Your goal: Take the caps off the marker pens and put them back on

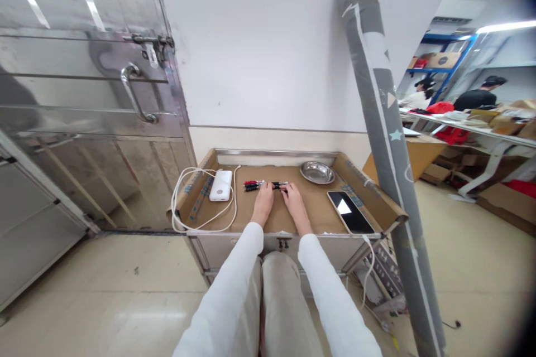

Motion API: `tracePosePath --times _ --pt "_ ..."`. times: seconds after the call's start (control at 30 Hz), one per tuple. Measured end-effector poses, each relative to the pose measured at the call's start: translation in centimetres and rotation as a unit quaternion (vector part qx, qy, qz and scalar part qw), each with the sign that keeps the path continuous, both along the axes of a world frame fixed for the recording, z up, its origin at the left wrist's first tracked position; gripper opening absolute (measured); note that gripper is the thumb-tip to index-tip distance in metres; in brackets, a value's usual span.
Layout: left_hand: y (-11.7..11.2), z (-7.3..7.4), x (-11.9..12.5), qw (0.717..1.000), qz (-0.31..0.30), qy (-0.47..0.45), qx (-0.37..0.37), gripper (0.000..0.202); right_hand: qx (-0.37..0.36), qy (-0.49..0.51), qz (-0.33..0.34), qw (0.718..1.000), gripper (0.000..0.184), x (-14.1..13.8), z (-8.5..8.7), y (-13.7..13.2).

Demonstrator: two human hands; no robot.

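My left hand [263,202] and my right hand [295,204] are close together over the middle of a cardboard-lined cart top. Beneath them lie several pens [252,185], side by side and pointing left to right, mostly black with red on at least one. The fingers of my left hand are closed over the pens' middle. My right fingers are pinched near the pens' right end [280,184]; the fingertips partly cover the barrels. A white power bank [221,186] with a white cable [176,206] sits at the left, and a round metal dish [317,173] at the back right.
A phone [350,212] lies at the cart's right front, near a hanging white cable [371,268]. Raised cardboard walls [360,178] edge the top. A patterned grey roll [387,106] leans against the right side. A metal door [96,89] stands left; two people sit far right.
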State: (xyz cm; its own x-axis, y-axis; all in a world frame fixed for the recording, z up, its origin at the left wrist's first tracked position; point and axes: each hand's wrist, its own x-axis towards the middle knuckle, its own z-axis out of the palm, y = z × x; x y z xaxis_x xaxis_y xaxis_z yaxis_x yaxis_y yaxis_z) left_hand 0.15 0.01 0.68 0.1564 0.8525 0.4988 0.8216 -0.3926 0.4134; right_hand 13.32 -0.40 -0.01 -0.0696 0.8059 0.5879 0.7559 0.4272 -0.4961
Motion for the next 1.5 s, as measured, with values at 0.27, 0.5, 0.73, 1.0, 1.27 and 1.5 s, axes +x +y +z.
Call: tracePosePath --times 0.27,0.5,0.73,1.0,1.27,1.5 --pt "-0.8 0.8 -0.1 0.998 -0.046 0.017 -0.025 0.006 -0.028 -0.068 -0.114 0.991 0.023 0.0 0.9 -1.1" --pt "-0.4 0.5 0.0 0.999 -0.014 0.036 -0.008 0.017 -0.038 -0.115 -0.116 0.986 0.024 0.1 0.3 -0.7" --pt "-0.5 0.0 -0.2 1.000 -0.017 0.022 0.010 0.023 -0.030 -0.124 -0.113 0.985 0.025 0.1 0.2 -0.6" --pt "-1.7 0.1 -0.9 0.997 -0.063 0.050 0.007 0.026 -0.021 -0.104 -0.096 0.990 0.023 0.2 0.1 -0.5" --pt "-1.1 0.0 -1.0 0.996 -0.061 0.059 0.012 0.028 -0.033 -0.079 -0.048 0.995 0.025 0.2 0.4 -0.8" --pt "-1.5 0.2 -0.9 0.997 -0.001 0.067 0.030 0.026 -0.051 -0.104 -0.069 0.991 0.026 0.1 0.7 -1.4"
